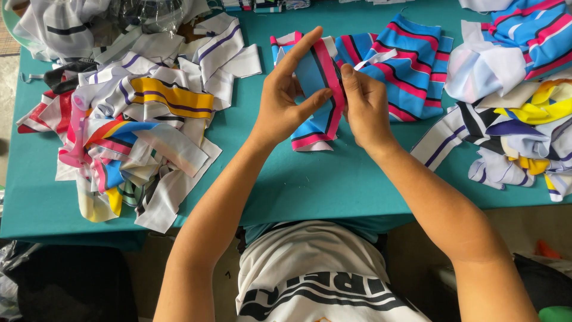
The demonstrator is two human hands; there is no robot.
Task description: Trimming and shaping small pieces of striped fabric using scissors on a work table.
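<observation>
Left hand [285,98] and right hand [364,106] both pinch a blue-pink striped fabric strip [322,89] held between them, above the teal table's [333,179] middle.

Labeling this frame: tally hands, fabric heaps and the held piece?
Hands: 2, left hand and right hand
Striped fabric strip held by both: 1
Fabric heaps on the teal table: 3, left heap, middle stack, right heap
Total: 6

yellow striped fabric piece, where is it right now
In the head view the yellow striped fabric piece lies on top of the scrap pile at the left of the teal table, left of the left hand.
</observation>
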